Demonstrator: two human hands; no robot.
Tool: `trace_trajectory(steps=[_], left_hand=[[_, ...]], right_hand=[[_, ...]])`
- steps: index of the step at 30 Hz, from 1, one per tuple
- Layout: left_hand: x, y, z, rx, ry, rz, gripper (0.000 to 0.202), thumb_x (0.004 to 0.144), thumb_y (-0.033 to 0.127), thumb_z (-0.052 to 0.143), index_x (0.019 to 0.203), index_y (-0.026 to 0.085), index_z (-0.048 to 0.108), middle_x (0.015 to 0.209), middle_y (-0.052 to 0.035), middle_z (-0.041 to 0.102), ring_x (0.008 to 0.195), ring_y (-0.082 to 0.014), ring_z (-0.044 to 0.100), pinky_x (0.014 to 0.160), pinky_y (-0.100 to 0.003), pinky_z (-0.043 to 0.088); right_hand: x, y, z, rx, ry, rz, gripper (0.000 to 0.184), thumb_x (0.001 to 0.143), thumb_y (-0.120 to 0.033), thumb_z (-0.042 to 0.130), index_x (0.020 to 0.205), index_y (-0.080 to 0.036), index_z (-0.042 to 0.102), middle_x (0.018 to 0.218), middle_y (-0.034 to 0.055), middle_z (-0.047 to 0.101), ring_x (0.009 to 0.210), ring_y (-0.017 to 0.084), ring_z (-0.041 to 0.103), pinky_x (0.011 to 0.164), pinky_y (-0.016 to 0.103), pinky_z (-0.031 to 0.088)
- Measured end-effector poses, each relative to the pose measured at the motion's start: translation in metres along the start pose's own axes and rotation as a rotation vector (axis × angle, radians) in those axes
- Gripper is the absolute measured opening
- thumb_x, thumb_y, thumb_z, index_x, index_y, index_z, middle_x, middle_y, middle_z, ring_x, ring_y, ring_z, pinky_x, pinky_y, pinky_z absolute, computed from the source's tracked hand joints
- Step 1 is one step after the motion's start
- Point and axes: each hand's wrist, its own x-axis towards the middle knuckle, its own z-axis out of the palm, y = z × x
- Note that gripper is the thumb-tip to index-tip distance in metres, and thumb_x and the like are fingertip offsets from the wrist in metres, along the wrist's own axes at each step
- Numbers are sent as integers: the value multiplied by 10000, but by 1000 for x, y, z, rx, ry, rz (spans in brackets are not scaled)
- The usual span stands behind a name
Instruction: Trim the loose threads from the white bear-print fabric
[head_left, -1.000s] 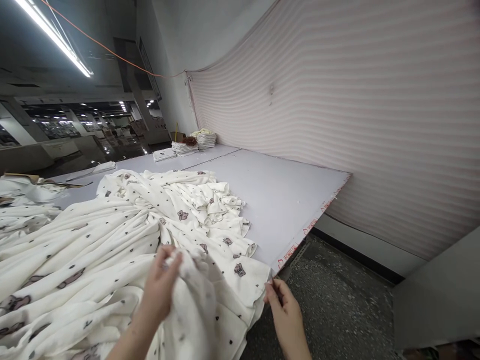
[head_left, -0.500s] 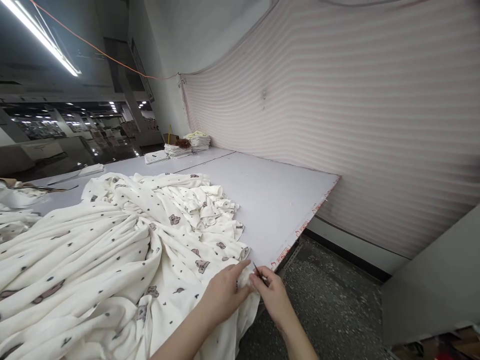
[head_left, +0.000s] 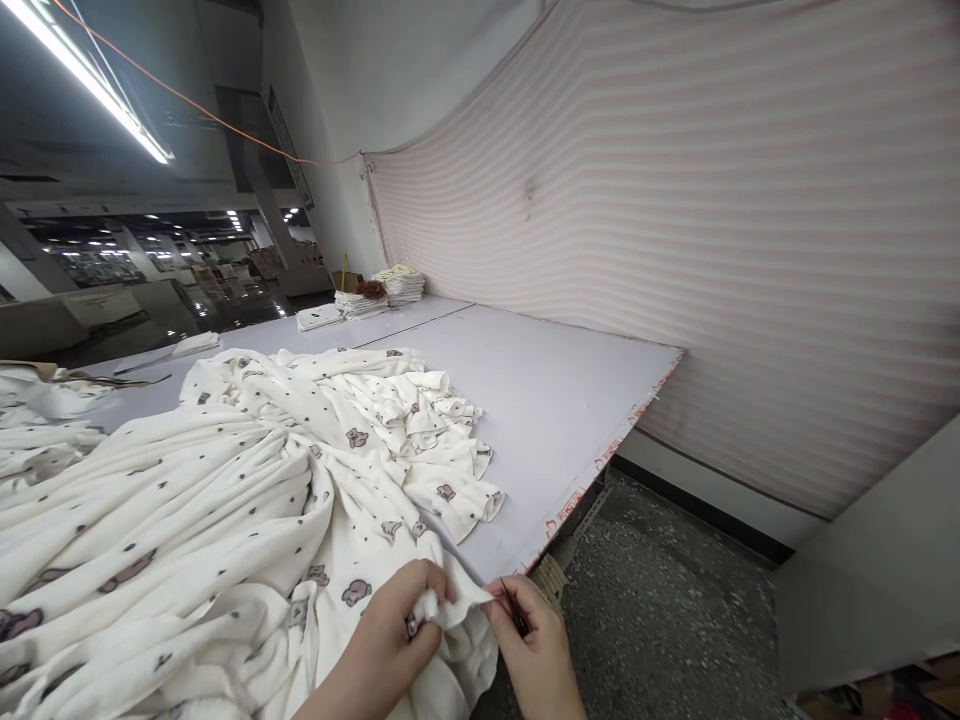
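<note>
A large heap of white fabric (head_left: 247,520) with printed brown bears and small dark marks lies in folds over the table's near part. My left hand (head_left: 397,620) is closed on a bunched bit of this fabric near its edge. At the table's corner, my right hand (head_left: 529,635) pinches the fabric's edge between thumb and forefinger. Tucked in that same hand is a small dark pointed tool, which looks like thread snips (head_left: 514,608); the fingers partly cover it. Between the two hands the fabric edge is drawn out, and it hangs over the table's side below them.
The pale grey table (head_left: 555,390) has red-printed tape along its right edge. Stacks of folded cloth (head_left: 401,285) stand at its far end. A striped cloth sheet (head_left: 675,220) hangs on the right. Speckled floor (head_left: 660,590) shows beside a grey panel (head_left: 877,560).
My left hand has gone from spread fingers to gripping the fabric, and moved left and down. My right hand has come lower and now pinches the edge. The fabric edge is pulled toward me.
</note>
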Motion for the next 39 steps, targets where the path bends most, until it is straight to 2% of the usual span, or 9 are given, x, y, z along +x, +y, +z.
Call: trace_trajectory(steps=[3,6,10,13,24,29,32,35,39], left_hand=[[-14,-8,3,76,47,117,204,783,56,453,887,230,472,899,-28,575,840,-192,565,732,-293,460],[-22,-17,7,81,132,215,210,803,20,387,828,226,418,890,-30,547,844,-183,547,732,-292,446],[-26,-23,8,0,162,187,240,787,2,402,850,233,379,899,-18,534,840,-170,532,733,-286,440],[-27,-23,8,-14,171,206,242,790,2,407,850,234,379,903,-16,531,850,-170,526,741,-288,437],[-27,-15,-3,27,168,185,257,747,-19,413,815,229,411,939,-41,571,888,-186,554,765,-290,440],[-26,-16,-4,35,173,209,277,730,-23,410,832,232,448,1011,-36,591,934,-186,563,797,-285,423],[-25,-12,-7,-30,119,85,196,772,48,447,838,230,477,926,-15,612,858,-184,572,762,-276,417],[-23,-5,-12,-212,65,-166,34,850,242,501,820,229,488,786,18,576,764,-177,544,700,-256,415],[-21,1,-18,-457,96,-355,209,828,423,552,811,223,494,787,28,555,812,-189,530,737,-262,422]], right_hand=[[-6,-10,-2,-33,-34,-70,99,849,-265,575,821,-195,639,763,19,659,731,173,629,681,217,457],[-13,-9,-5,-8,-82,-48,146,797,-264,623,926,-205,657,835,34,674,776,193,644,700,237,478],[-16,-8,-10,-12,-187,-31,218,824,-292,608,1004,-230,715,918,56,711,874,214,663,776,274,495],[-14,-14,-9,-32,-211,-43,225,838,-324,612,998,-229,739,937,70,737,902,222,672,816,291,495],[-8,-30,0,36,-153,-11,195,832,-352,612,848,-234,766,782,50,740,754,209,678,702,257,500],[-12,-30,7,-47,-113,14,308,724,-305,677,1026,-247,689,902,38,718,729,195,645,690,259,497],[-6,-31,13,-152,-67,-23,113,798,-264,589,877,-231,663,807,30,694,725,194,637,638,243,470],[2,-33,17,-111,-31,-23,111,858,-275,534,841,-206,620,777,39,681,746,195,649,645,234,482],[3,-31,25,72,-42,-66,184,857,-365,575,924,-208,644,844,49,709,758,186,675,657,214,517]])
